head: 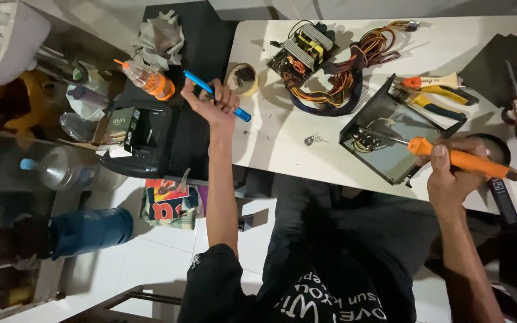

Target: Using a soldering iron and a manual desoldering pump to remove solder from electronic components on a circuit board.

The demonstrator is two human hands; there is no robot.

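The left hand (pixel 215 100) is closed around a blue tube (pixel 216 96) and holds it up over the edge of the white tabletop (pixel 276 143). A roll of tape (pixel 242 78) sits just to its right. The right hand (pixel 450 173) is closed around an orange soldering iron (pixel 462 160). Its tip points left into the open metal box (pixel 390 134) right beside this hand. Orange pliers (pixel 438 90) lie just past the box.

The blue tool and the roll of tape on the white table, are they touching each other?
Apart. The head view shows bare white table between the blue tool, gripped in the left hand, and the roll of tape beyond it.
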